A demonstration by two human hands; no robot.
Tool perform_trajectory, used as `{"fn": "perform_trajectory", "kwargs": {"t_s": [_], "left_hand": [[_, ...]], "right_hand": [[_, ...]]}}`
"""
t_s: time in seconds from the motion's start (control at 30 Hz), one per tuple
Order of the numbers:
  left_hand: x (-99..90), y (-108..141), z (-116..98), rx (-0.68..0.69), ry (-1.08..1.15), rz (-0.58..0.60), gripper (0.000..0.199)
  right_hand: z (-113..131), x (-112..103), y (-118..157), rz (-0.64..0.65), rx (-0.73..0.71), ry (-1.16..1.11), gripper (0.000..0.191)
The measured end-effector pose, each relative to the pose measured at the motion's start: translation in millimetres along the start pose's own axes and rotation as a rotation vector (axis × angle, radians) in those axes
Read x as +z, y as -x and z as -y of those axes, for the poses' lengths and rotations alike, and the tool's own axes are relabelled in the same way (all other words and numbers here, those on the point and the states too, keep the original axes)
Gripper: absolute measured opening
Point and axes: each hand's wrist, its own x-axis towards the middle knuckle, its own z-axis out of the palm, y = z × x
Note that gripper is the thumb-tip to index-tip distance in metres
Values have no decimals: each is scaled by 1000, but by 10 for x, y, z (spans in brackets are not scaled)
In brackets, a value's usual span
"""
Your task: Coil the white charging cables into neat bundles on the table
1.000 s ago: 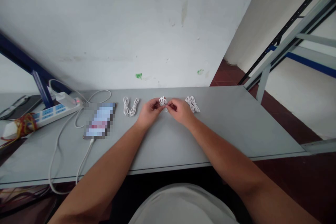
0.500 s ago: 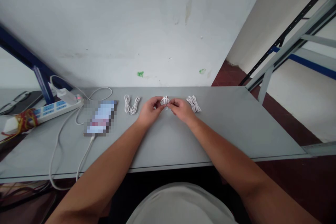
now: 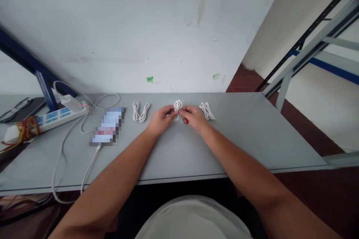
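My left hand and right hand pinch a cord, apparently gathering its loops; the next move calls for a snug grip.

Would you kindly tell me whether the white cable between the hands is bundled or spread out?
Bundled: the white cable shows loops bunched between the left hand and right hand.

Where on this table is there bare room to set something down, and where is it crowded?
The widest free patch of table lies between the rightmost cable bundle, the right forearm and the right edge. Another lies between left hand, right hand and front edge. The left end is crowded with a power strip, phone and charging cable.
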Motion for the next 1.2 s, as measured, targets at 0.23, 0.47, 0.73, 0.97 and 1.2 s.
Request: {"fn": "perform_trajectory", "kwargs": {"t_s": [0.23, 0.47, 0.73, 0.97, 1.2], "left_hand": [[-4, 0, 7, -97, 100, -33, 36], [4, -21, -13, -169, 312, 3, 36], [11, -26, 24, -217, 459, 68, 37], [25, -22, 21, -253, 604, 50, 35], [28, -16, -14, -285, 650, 31, 37]], "right_hand": [[77, -18, 65, -96, -250, 398, 16], [89, -119, 48, -70, -558, 675, 9], [122, -150, 39, -27, -583, 740, 7], [110, -119, 39, -130, -490, 620, 5], [31, -88, -10, -175, -319, 448, 12]]}}
